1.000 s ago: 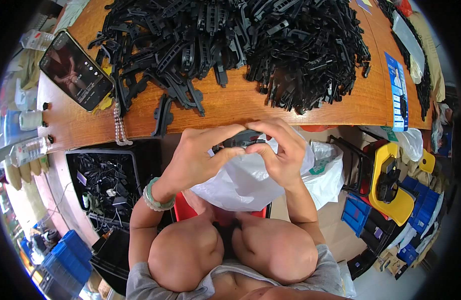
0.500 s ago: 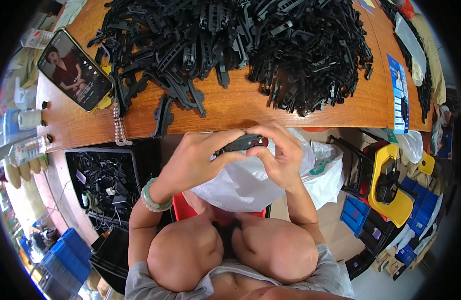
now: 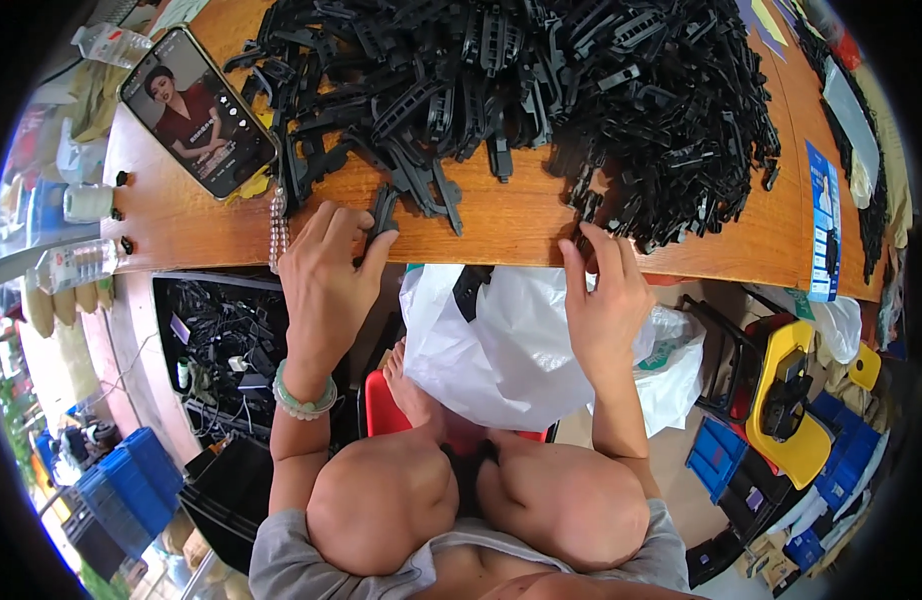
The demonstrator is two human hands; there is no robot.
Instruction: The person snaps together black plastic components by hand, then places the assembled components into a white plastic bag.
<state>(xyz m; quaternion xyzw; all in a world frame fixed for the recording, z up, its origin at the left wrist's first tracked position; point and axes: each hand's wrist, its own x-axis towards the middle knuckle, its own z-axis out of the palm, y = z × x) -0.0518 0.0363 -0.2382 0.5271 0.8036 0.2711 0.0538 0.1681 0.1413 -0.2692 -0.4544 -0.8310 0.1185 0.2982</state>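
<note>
At the table's front edge, my left hand [image 3: 329, 272] has its thumb and forefinger closed about the lower end of a long black plastic part [image 3: 384, 208]. My right hand [image 3: 613, 295] reaches to the near edge of a pile of small black plastic parts [image 3: 681, 160]. Its thumb and forefinger appear to pinch a small dark piece, mostly hidden by the fingertips. Between my forearms a white plastic bag [image 3: 501, 350] hangs below the table edge. A black part [image 3: 469, 292] shows at the bag's upper side. A heap of longer black parts [image 3: 421, 110] lies beyond my left hand.
A phone [image 3: 199, 112] with a beaded strap rests on the wooden table [image 3: 501, 240] at left. Below it stands a black crate [image 3: 221, 330] of cables and dark pieces. A red stool [image 3: 379, 405] is under the bag; a yellow chair [image 3: 781, 430] stands at right.
My hands, together on a black part half a second ago, have separated: left to a long part, right to the small-part pile. The assembled-looking black part has left them; one now shows at the bag.
</note>
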